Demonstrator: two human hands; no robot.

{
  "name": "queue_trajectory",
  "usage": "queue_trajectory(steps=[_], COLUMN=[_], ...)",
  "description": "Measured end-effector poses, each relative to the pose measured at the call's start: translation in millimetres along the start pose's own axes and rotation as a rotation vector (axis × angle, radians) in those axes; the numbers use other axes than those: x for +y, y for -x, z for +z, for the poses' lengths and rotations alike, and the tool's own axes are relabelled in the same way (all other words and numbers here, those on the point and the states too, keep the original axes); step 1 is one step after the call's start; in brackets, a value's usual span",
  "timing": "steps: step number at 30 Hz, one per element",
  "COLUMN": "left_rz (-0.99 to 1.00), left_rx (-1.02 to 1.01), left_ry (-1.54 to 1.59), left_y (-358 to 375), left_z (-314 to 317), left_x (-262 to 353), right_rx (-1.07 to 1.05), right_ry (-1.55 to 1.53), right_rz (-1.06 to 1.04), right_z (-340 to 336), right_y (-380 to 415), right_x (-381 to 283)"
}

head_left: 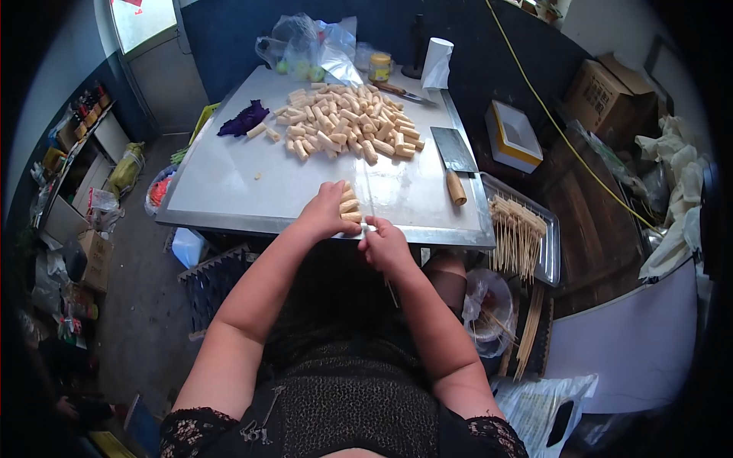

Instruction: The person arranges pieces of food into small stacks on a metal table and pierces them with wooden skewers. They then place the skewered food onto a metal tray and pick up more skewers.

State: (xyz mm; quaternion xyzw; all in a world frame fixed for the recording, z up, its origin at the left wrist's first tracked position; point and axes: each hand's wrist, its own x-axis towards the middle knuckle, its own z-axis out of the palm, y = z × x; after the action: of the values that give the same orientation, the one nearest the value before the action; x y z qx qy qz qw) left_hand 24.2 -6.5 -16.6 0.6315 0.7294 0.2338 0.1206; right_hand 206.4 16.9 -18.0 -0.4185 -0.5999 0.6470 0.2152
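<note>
Near the front edge of the metal table (229, 183), my left hand (327, 210) is closed around a short row of pale beige pieces (350, 206). My right hand (384, 243) is pinched beside the row's near end, with a thin stick (392, 292) pointing down below it. Whether the stick's tip enters the pieces cannot be made out. Beyond my hands lies a large heap of similar cylindrical pieces (347, 118). A tray (551, 252) at the right holds many skewered pieces (521, 217) with their sticks pointing toward me.
A cleaver (454, 153) lies at the table's right side, and a knife (412, 95) behind the heap. Dark purple cloth (244, 120), plastic bags (305, 46), a jar (379, 67) and a paper roll (437, 61) are also there. Loose sticks (531, 332) lie below the tray.
</note>
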Motion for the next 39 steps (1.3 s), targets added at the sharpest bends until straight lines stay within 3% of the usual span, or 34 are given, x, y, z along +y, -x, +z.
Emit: queue_trajectory(steps=[9, 11, 14, 15, 17, 18, 20, 26, 32, 34, 39], left_rz=[-0.056, 0.126, 0.232, 0.229, -0.045, -0.050, 0.043, -0.102, -0.073, -0.064, -0.013], left_rx=[-0.084, -0.010, 0.050, 0.046, -0.144, -0.143, 0.064, 0.107, 0.003, -0.013, -0.020], left_ry=[-0.010, 0.003, -0.011, -0.009, 0.397, 0.399, 0.176, 0.182, 0.150, 0.166, 0.187], left_y=[3, 10, 16, 17, 21, 20, 15, 5, -5, -5, -8], left_z=[-20, -23, -23, -27, -33, -26, -7, 11, 2, -5, -5], left_x=[4, -8, -33, -28, -16, -15, -10, -1, -13, -12, -15], right_rx=[0.037, 0.038, 0.020, -0.002, 0.011, 0.023, 0.018, 0.050, 0.017, 0.006, 0.036], right_ry=[-0.096, -0.109, -0.160, -0.194, -0.209, -0.223, -0.251, -0.290, -0.184, -0.010, -0.023], right_rz=[-0.083, -0.119, -0.145, -0.129, -0.095, -0.073, -0.059, -0.092, -0.055, -0.053, -0.068], right_z=[-13, -23, -36, -37, -37, -36, -30, -7, 4, 0, -8], right_y=[18, 38, 67, 75, 85, 88, 86, 58, 23, 22, 13], right_x=[5, 15, 40, 48, 57, 58, 57, 42, 18, 9, 11])
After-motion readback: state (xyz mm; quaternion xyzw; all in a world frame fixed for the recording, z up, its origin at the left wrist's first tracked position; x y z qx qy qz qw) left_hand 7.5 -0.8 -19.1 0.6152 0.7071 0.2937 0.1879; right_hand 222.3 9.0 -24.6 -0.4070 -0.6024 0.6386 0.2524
